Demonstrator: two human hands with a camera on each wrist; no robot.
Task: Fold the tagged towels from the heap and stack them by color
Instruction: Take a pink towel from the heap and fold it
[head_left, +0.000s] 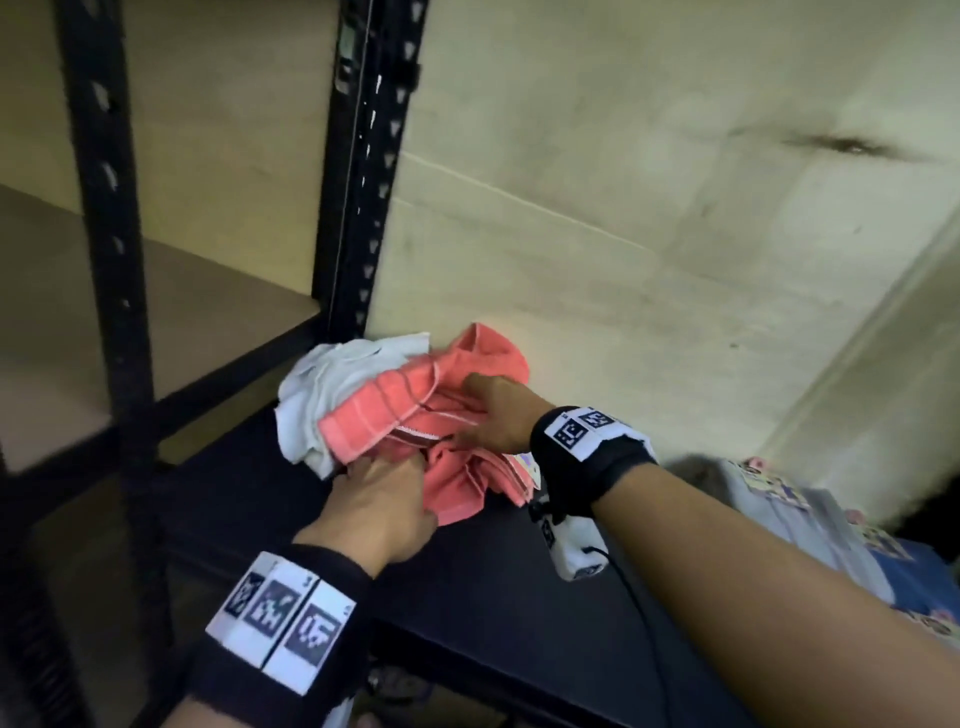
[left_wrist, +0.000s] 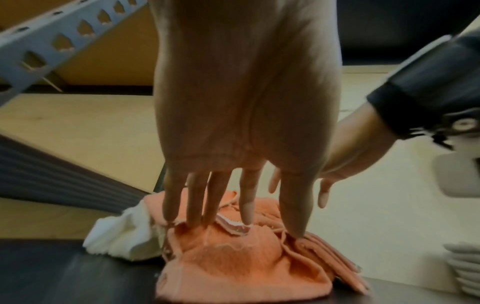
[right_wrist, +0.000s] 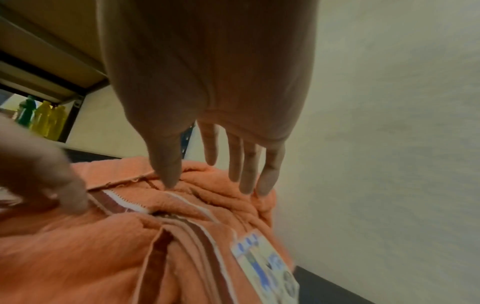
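The dark desk sits against a pale wall, just beside a black metal shelf rack, and the heap lies at its far edge: coral towels bunched on top and in front, a white towel crumpled beside them on the rack side. No folded stack shows yet, so the step in hand looks like singling out one coral towel. The left hand reaches in at the near side, its fingers straight and spread, tips resting on the coral cloth without closing on it. The right hand lies over the top of the heap, fingers likewise extended and apart, gripping nothing. A printed tag lies on a striped hem near the right wrist. To do this well, each hand should probably find a hem corner of the same towel, then lift it clear so the white one stays behind.
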